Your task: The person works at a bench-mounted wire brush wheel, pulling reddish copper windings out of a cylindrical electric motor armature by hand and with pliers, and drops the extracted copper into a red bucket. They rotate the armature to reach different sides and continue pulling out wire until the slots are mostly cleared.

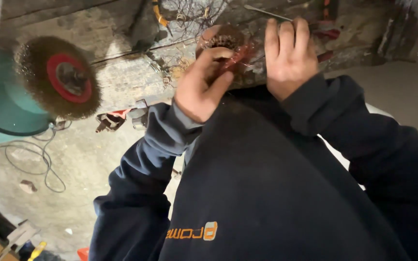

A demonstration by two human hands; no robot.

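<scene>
My left hand [201,87] grips a round metal part wound with reddish copper wire [224,44], held at the edge of a worn workbench [122,72]. My right hand [289,55] is closed around a thin metal tool [267,13] whose shaft sticks out up and to the left, its working end at the copper windings. Both arms wear dark blue sleeves, and my dark sweatshirt fills the lower part of the view.
A round wire brush wheel with a red hub [59,77] is mounted on a teal bench grinder [1,106] at the left. Loose tangled wire [189,14] lies on the bench. A cable [30,164] loops over the concrete floor below. Pliers with red handles [114,120] hang at the bench edge.
</scene>
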